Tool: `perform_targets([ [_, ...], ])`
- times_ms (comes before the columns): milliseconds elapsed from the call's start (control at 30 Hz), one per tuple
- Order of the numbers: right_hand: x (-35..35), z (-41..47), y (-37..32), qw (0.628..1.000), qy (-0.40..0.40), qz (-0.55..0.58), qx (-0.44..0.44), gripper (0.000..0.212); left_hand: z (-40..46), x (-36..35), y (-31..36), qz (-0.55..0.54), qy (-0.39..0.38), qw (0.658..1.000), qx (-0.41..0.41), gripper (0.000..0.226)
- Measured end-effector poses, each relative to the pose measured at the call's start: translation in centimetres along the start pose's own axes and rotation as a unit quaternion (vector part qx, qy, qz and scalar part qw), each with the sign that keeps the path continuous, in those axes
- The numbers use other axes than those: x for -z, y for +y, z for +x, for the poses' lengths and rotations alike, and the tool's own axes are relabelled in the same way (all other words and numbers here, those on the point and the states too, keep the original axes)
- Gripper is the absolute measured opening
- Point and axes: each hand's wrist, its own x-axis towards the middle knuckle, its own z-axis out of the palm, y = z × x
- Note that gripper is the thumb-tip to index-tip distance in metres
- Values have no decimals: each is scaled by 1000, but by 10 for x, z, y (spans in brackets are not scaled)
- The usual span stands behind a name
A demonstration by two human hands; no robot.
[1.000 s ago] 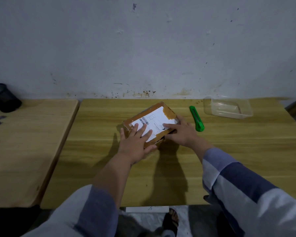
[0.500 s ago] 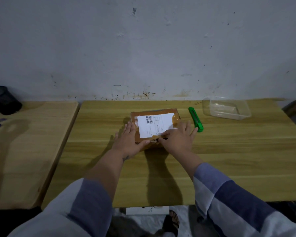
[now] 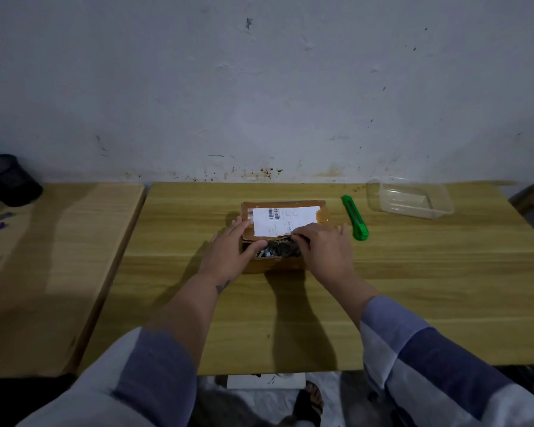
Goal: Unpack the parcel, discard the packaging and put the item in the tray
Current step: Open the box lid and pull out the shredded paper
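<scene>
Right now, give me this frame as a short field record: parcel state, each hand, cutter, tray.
parcel: cardboard box on the table, white shipping label on top, near flap lifted, dark contents showing in the gap
left hand: on the box's left side, thumb at the opening
right hand: fingers curled over the near flap edge, pulling it up
cutter: green utility knife, lying untouched right of the box
tray: clear plastic tray, far right near the wall, nothing visible in it
task stage: box being opened, item not yet out
</scene>
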Motion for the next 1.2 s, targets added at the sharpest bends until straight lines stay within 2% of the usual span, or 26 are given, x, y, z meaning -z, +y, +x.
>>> perform_targets([
  [167,4,5,22,996,70,-8,53,33,6,13,14,-58,52,997,4,58],
  [333,15,30,41,972,168,165,16,17,21,21,31,-97,109,989,21,42],
  [433,29,54,37,957,187,220,-11,19,41,25,38,-147,145,978,28,35],
  [600,29,103,44,942,182,277,-55,34,82,28,46,-124,217,967,42,34],
  [733,12,127,55,947,131,283,-79,64,111,22,42,-110,239,964,45,55],
  [800,1,136,62,953,104,277,-72,71,121,16,38,-103,225,968,34,69],
  [933,-22,138,77,967,42,241,-74,62,130,2,27,-108,198,973,48,82],
  [1067,-40,129,83,961,46,258,-92,52,134,-12,15,-58,174,982,45,57],
  [1200,-41,128,82,953,54,277,-106,47,134,-19,12,-45,174,982,57,49],
])
